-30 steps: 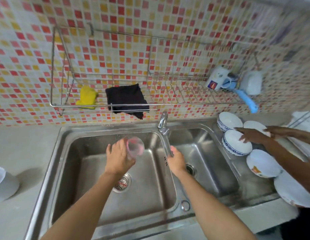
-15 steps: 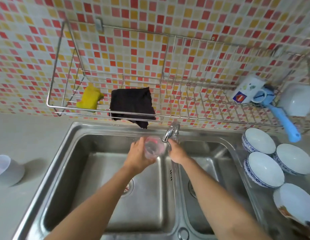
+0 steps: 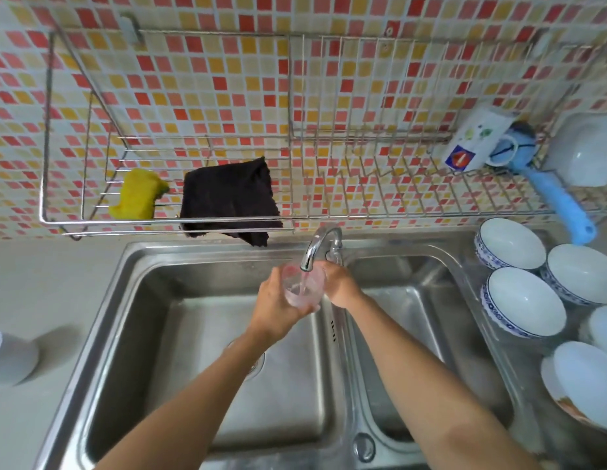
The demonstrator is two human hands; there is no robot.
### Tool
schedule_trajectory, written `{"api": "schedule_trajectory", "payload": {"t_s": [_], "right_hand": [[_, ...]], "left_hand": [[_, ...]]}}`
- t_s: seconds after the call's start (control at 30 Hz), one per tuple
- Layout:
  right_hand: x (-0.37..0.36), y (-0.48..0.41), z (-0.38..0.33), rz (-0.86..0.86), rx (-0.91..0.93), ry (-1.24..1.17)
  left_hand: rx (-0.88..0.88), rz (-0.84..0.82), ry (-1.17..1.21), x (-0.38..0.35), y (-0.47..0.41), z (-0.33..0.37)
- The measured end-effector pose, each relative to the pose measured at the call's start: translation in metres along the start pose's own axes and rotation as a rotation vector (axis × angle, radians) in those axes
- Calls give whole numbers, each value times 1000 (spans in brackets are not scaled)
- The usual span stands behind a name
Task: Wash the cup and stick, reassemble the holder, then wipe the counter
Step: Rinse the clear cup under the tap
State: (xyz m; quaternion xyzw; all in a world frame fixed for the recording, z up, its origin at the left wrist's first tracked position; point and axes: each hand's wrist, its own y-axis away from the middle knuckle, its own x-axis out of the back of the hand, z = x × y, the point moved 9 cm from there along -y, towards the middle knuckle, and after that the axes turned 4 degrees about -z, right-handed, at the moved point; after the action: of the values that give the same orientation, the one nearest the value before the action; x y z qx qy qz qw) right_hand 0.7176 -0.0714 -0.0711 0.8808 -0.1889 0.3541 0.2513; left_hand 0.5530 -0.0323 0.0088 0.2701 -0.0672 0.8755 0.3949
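My left hand (image 3: 276,305) grips a clear cup (image 3: 304,288) under the spout of the chrome tap (image 3: 317,247), over the left sink basin (image 3: 193,334). Water runs from the spout into the cup. My right hand (image 3: 339,283) is at the tap's base, beside the cup, fingers curled around the tap handle. A white holder part (image 3: 10,361) stands on the counter at the far left edge. No stick is visible.
A wire rack (image 3: 295,218) on the tiled wall holds a yellow sponge (image 3: 136,195), a black cloth (image 3: 227,198), a white mug (image 3: 475,144) and a blue brush (image 3: 559,201). Several white bowls (image 3: 522,300) sit on the drainboard right of the right basin (image 3: 414,334).
My left hand raised the cup to the spout and water now flows into it. My right hand moved to the tap's base. Another person's hands at the bowls are gone from view.
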Motion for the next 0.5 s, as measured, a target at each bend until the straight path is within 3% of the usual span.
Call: {"api": "schedule_trajectory", "payload": {"t_s": [0.27,0.5], "right_hand": [[20,-1,5,164,-20,-134],[21,1,5,203,-11,-165]], "left_hand": [[36,78,35,10,6,-16],[40,18,64,-6,6,-17]]}}
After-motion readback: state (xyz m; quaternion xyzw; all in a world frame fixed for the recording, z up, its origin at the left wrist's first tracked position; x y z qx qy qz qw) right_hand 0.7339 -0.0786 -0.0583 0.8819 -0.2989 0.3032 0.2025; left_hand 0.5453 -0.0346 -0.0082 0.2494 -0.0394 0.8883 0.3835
